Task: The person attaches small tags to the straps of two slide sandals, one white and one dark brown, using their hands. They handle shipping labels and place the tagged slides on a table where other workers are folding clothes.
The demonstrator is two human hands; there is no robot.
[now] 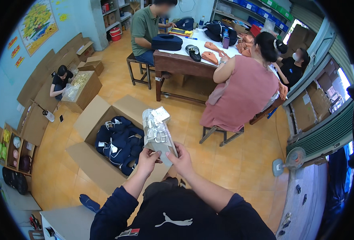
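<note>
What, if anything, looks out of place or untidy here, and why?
A dark, phone-like slab lies on the floor near a bottle; it looks odd because someone might step on it. The navy items in the open carton are jumbled but contained.

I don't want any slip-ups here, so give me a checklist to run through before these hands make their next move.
1. Both hands on the pale plastic packet: ok. The left hand and right hand share the grip at its lower end, thumbs on top.
2. Cardboard box open: ok. Its flaps are spread outward.
3. Navy fabric items neatly arranged in the box: not ok. They lie jumbled, with white tags showing.
4. Number of white buckle-like pieces at the packet: cannot tell. They overlap.
5. Packet sealed: cannot tell from this view.
</note>
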